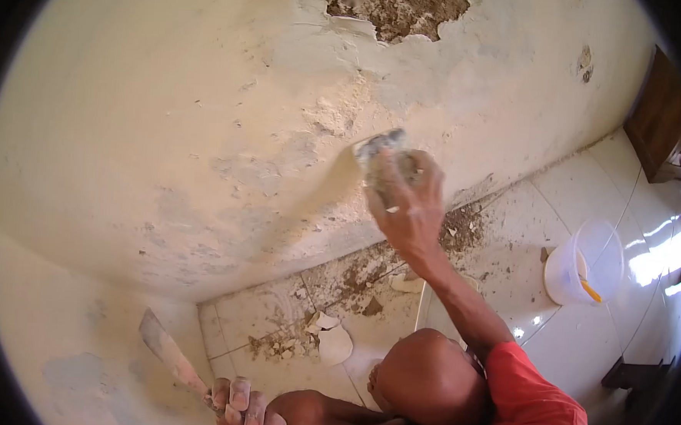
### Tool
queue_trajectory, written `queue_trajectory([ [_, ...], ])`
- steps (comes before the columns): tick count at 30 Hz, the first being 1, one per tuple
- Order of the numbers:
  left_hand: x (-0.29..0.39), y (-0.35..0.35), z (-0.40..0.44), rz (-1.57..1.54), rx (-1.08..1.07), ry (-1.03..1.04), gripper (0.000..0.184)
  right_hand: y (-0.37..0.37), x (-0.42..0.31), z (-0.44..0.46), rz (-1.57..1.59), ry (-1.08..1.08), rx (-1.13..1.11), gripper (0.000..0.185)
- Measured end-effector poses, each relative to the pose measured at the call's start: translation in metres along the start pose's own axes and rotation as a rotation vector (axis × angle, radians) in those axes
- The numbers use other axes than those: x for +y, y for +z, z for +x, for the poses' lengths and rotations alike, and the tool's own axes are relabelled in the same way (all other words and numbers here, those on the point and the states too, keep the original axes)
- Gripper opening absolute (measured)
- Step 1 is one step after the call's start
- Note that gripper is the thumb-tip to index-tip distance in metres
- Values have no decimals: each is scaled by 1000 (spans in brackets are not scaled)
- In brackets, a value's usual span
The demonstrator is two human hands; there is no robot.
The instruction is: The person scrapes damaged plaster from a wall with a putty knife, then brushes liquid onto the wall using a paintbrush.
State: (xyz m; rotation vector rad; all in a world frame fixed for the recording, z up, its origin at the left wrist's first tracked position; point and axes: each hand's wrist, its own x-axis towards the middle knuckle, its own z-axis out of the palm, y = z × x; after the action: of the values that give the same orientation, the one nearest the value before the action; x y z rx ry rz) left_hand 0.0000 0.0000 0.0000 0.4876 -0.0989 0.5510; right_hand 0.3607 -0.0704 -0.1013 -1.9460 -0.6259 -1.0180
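Note:
My right hand (414, 209) is against the plastered wall (286, 79), its fingers closed around a flat, putty-smeared scraper (379, 145) that is partly blurred. The scraper's edge lies at the wall surface, just below a rough, flaking patch. At the bottom left, my left hand (245, 411) is wrapped round the handle of a putty knife (168, 350), whose long blade points up and left. Pale dust coats the left fingertips, and the frame's lower edge cuts off that hand.
A hole (401, 12) in the plaster exposes brown material. Debris (287, 340) and plaster flakes (335, 344) lie on the tiled floor (523, 253) along the wall. A translucent bucket (572, 271) holds something yellow. My bent knee (432, 379) is below; wooden furniture (657, 114) stands at right.

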Motion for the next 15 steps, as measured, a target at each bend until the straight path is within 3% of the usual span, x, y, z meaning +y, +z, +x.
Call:
queue_trajectory([
  [2,-4,12,-14,1217,449,3,43,-13,22,9,-5,12,124,69],
  [3,10,25,-23,1231,497,-79,43,-30,18,1,-27,60,51,69],
  [5,2,21,-13,783,319,5,26,-34,30,40,-167,29,210,66],
  [6,0,31,-5,786,335,6,26,-33,25,39,-159,31,196,66],
  [8,-8,54,13,79,314,4,16,-24,12,42,-81,113,138,66],
  [12,-13,55,16,4,292,11,16,-26,-2,-3,-120,40,-48,69],
  [15,-7,43,15,10,284,-33,20,-35,14,-7,-77,40,6,68],
])
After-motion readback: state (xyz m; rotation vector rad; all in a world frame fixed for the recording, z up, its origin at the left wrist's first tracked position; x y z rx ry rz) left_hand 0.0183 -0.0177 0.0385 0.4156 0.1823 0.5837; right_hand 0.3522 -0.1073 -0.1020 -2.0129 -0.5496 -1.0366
